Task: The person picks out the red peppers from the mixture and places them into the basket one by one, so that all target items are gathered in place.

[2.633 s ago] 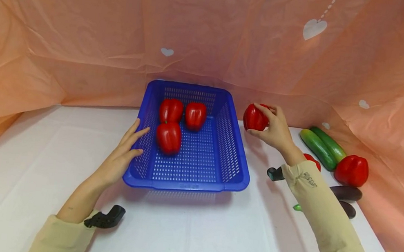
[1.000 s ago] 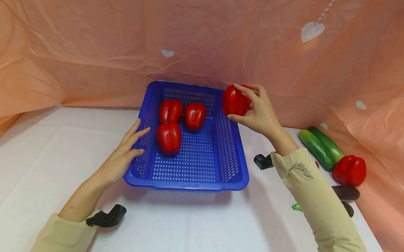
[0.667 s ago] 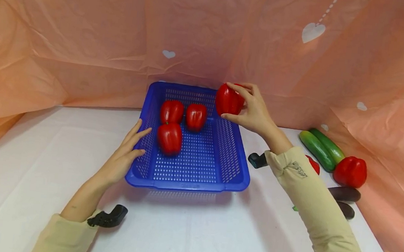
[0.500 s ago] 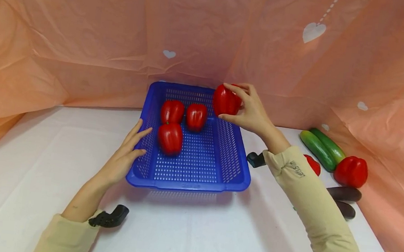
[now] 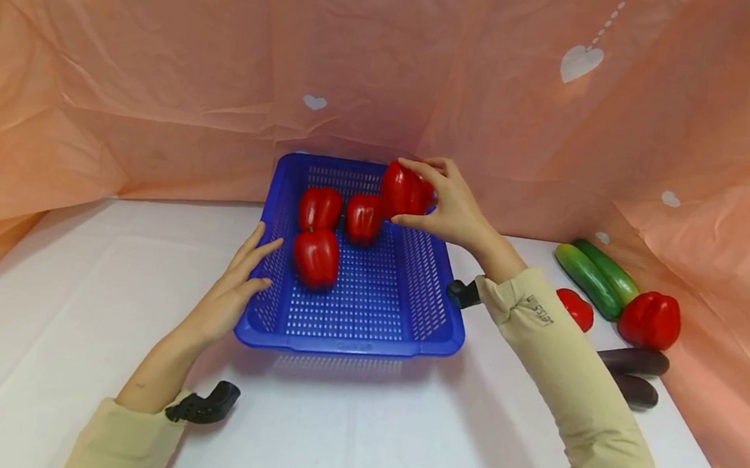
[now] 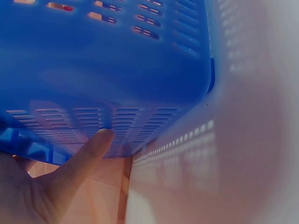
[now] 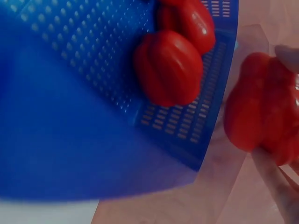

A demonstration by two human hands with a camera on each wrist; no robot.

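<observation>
My right hand (image 5: pixel 455 208) holds a red bell pepper (image 5: pixel 402 189) between thumb and fingers, raised over the back right corner of a blue plastic basket (image 5: pixel 344 347). In the right wrist view this bell pepper (image 7: pixel 261 107) appears outside the basket's rim, gripped from the right. Three more red bell peppers lie in the basket: one at back left (image 5: pixel 320 208), one beside it (image 5: pixel 363 220), one in front (image 5: pixel 316 258). My left hand (image 5: pixel 228 291) rests against the basket's left side, fingers straight and spread. A finger (image 6: pixel 96 144) touches the slotted outer wall in the left wrist view.
To the right on the white tablecloth (image 5: pixel 354 430) lie two cucumbers (image 5: pixel 593 278), two red bell peppers, one at the edge (image 5: pixel 650 320) and one nearer (image 5: pixel 574 308), and two eggplants (image 5: pixel 636 361). A peach curtain (image 5: pixel 380 51) hangs behind the basket.
My right hand has carried the bell pepper leftward from beside the basket, up over its right rim, and lately slightly lower. The left hand and the basket have stayed nearly still.
</observation>
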